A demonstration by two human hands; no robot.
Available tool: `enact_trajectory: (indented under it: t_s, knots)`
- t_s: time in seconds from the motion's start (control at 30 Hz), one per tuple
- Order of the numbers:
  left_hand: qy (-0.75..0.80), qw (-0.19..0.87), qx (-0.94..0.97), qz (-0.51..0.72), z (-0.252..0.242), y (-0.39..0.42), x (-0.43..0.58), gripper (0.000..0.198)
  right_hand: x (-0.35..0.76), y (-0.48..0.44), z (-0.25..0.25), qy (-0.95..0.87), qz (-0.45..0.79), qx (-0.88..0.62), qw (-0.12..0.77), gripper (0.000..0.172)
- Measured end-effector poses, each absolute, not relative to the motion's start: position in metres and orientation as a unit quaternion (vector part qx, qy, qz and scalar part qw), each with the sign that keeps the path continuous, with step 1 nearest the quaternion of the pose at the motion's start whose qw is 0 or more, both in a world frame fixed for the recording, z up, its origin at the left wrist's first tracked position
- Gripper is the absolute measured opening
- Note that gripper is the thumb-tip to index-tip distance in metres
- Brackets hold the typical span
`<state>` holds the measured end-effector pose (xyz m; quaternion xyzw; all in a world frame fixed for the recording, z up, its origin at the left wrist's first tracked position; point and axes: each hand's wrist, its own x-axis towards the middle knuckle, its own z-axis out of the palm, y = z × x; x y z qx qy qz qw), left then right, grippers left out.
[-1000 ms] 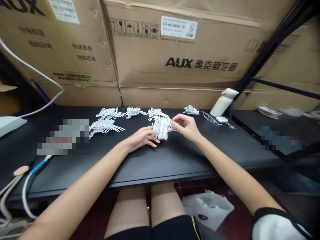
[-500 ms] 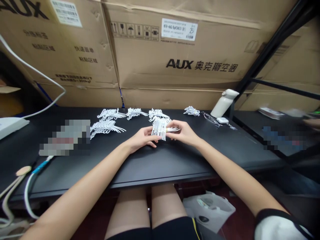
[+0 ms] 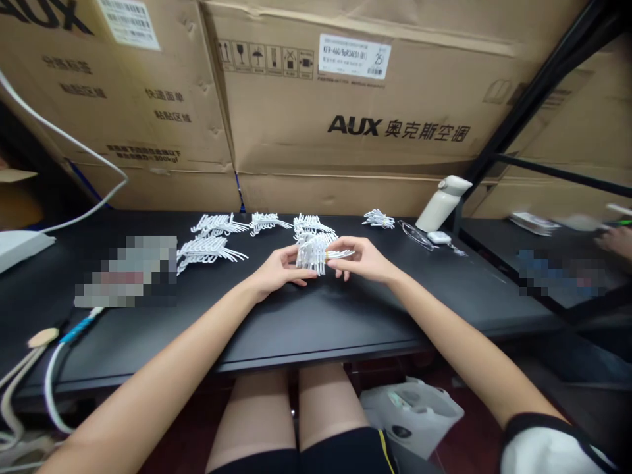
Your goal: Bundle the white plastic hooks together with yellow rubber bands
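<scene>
A bundle of thin white hooked rods (image 3: 311, 253) is between my two hands, above the near middle of the black table. My left hand (image 3: 280, 268) grips its left side, with the thumb along the lower edge. On the other side, my right hand (image 3: 363, 258) pinches the straight ends, where a small yellowish band shows. Just behind them lies a similar white bundle (image 3: 309, 224), partly hidden by the held one. More such bundles rest to the left: one bundle (image 3: 210, 251) nearer me, another bundle (image 3: 217, 224) behind it, and a smaller bundle (image 3: 269, 222) beside that.
A loose white pile (image 3: 379, 218) lies at the back right. Near it are glasses (image 3: 417, 235), a small white case (image 3: 438, 237) and a cream bottle (image 3: 444, 203). Cardboard boxes (image 3: 296, 145) wall the back. At far right another person's hand (image 3: 617, 241) shows beyond a black frame.
The held bundle has shifted slightly left and turned a little. My right hand's lower fingers have spread downward. At far right, the other person's hand has come further into view.
</scene>
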<state>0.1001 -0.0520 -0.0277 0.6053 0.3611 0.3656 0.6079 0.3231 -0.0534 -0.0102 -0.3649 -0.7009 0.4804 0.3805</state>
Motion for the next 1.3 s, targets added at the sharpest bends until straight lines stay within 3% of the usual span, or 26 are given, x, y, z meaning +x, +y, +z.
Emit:
enact_trajectory:
  t_s: [0.13, 0.3, 0.53, 1.0, 1.17, 1.3]
  knots:
    - [0.369, 0.574, 0.592, 0.430, -0.029, -0.051, 0.101, 0.065, 0.322, -0.051, -0.010, -0.632, 0.540, -0.376, 0.409, 0.035]
    - [0.363, 0.575, 0.561, 0.471, -0.027, -0.050, 0.102, 0.089, 0.317, -0.049, -0.015, -0.559, 0.554, -0.378, 0.488, 0.031]
    - [0.365, 0.665, 0.449, 0.473, -0.020, -0.046, 0.100, 0.039, 0.313, -0.048, -0.020, -0.577, 0.508, -0.361, 0.528, 0.029]
    - [0.383, 0.595, 0.538, 0.459, -0.027, -0.049, 0.099, 0.055, 0.315, -0.046, -0.022, -0.556, 0.564, -0.376, 0.481, 0.031]
    - [0.369, 0.602, 0.504, 0.498, -0.024, -0.047, 0.097, 0.051, 0.319, -0.035, -0.022, -0.469, 0.586, -0.377, 0.543, 0.028]
    - [0.372, 0.597, 0.485, 0.519, -0.020, -0.046, 0.093, 0.045, 0.344, -0.011, -0.019, -0.345, 0.543, -0.389, 0.660, 0.011]
